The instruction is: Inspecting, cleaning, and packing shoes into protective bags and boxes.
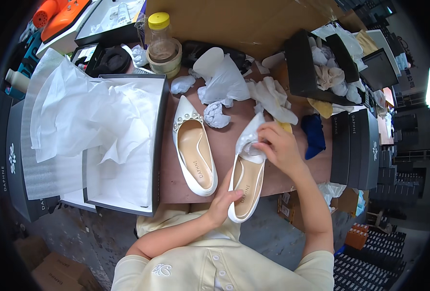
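Observation:
My left hand is closed round the side of a white pointed flat shoe, near its heel, with the thumb over the edge of the beige insole. At the shoe's opening, the fingers of my right hand pinch crumpled white paper that sits in the toe. A matching white shoe with a row of pearls across its toe stands just left, untouched. Left of that lies an open shoe box, lined with white tissue paper and a foam sheet.
Loose crumpled paper lies behind the shoes. A yellow-lidded jar stands in a bowl at the back. On the right are a black box filled with paper wads, a blue cloth piece and upright dark shoe boxes.

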Tool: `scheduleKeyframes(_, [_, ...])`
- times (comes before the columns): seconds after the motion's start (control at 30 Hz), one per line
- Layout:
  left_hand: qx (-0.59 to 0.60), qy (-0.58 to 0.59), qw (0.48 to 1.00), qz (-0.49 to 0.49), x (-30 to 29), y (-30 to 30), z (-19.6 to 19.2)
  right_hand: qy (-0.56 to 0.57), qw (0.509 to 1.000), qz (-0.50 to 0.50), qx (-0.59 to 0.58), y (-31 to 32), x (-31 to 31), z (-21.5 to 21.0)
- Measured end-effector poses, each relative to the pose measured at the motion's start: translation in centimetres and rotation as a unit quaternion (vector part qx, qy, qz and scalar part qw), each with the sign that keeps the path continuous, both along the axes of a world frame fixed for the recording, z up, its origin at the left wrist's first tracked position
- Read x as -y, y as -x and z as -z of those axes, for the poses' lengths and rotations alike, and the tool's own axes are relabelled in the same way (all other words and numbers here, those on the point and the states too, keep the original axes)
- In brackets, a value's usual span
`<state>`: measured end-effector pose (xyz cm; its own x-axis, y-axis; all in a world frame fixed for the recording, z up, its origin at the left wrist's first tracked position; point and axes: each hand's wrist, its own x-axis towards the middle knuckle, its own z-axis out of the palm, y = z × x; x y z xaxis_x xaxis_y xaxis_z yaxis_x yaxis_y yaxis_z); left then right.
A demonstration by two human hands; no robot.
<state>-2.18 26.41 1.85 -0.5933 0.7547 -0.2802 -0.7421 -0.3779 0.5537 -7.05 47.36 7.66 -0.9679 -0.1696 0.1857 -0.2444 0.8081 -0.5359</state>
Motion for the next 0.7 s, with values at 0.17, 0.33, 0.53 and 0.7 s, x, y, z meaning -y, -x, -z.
scheduleKeyframes(0.17, [0.088,-0.125,0.988,0.022,0.7,-0.6,1.8,0.442,0.881,0.129,0.114,-0.8,-4.2,-0.6])
scheduleKeyframes(0.33, [0.05,-0.12,0.986,0.103,2.1,-0.2,0.5,0.325,0.909,0.259,0.014,2.8,-4.9,-0.8])
scheduleKeyframes(0.53, [0.145,-0.09,0.98,0.1,1.0,-0.5,1.6,0.473,0.881,0.017,-0.029,7.4,3.2,-5.9])
scheduleKeyframes(0.7, [-0.09,0.068,0.994,0.014,-0.9,-0.3,-0.9,-0.006,0.942,0.172,-0.288,7.6,2.6,-6.6])
